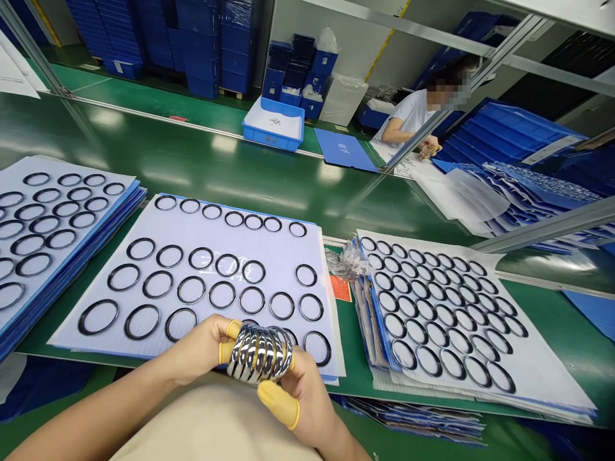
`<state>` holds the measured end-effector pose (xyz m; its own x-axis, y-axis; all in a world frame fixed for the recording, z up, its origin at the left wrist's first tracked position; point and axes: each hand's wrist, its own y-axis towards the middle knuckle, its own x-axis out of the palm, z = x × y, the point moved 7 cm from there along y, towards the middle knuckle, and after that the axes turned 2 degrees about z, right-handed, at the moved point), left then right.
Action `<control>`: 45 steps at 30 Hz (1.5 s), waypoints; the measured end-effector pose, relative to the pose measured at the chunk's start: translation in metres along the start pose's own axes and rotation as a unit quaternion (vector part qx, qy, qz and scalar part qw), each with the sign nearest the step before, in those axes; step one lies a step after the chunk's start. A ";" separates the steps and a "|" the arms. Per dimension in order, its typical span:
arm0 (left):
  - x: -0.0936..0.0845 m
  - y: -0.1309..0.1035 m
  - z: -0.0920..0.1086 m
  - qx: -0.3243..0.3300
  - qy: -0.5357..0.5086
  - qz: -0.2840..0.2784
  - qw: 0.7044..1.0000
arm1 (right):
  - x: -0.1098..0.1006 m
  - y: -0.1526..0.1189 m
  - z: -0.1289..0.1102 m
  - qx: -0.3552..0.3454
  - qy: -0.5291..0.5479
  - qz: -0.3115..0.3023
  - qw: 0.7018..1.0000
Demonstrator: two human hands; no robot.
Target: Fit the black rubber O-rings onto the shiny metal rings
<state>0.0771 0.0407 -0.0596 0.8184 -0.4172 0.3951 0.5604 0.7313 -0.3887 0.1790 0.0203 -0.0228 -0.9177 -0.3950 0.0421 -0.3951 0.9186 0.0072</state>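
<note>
While both hands — left hand (202,349), right hand (302,400) — pinch its ends, the ring stack (259,352) lies left-to-right.

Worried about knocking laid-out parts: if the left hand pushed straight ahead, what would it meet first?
Probably the white sheet of laid-out rings just beyond the left hand; depth is unclear.

No readable text found anywhere. Blue bin (273,125) on far side of green table carried small white marks on front wall, too small to read. Flat blue sheet (344,150) beside it bore small white print, also illegible. Red-orange card (340,288) between white ring sheets showed faint markings, blurred. White paper (12,73) at far left edge was cut off, no characters made out.
</note>
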 end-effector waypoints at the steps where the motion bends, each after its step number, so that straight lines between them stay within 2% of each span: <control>1: 0.000 0.000 -0.001 -0.004 -0.001 -0.004 1.000 | 0.000 0.000 -0.001 -0.003 -0.012 0.000 1.000; 8: -0.001 -0.001 -0.007 -0.030 -0.013 -0.007 0.999 | 0.003 -0.001 -0.009 -0.037 -0.039 0.001 0.999; 20: 0.002 0.001 -0.006 -0.044 -0.032 0.002 0.999 | 0.001 -0.001 -0.008 -0.032 -0.038 0.019 0.999; 25: 0.003 0.000 -0.003 -0.039 -0.033 -0.001 0.999 | 0.000 -0.001 -0.006 -0.033 -0.033 0.025 0.999; 31: 0.000 0.001 -0.001 -0.019 -0.037 0.002 0.999 | -0.004 -0.003 -0.001 -0.038 -0.019 0.059 0.997; 45: 0.003 0.005 -0.001 -0.013 -0.010 0.001 1.000 | -0.008 0.002 0.006 -0.025 0.015 0.065 0.997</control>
<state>0.0825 0.0429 -0.0610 0.8169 -0.4047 0.4109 0.5622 0.7178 -0.4108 0.1853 0.0251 -0.0286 -0.9593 -0.2721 0.0763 -0.2689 0.9619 0.0487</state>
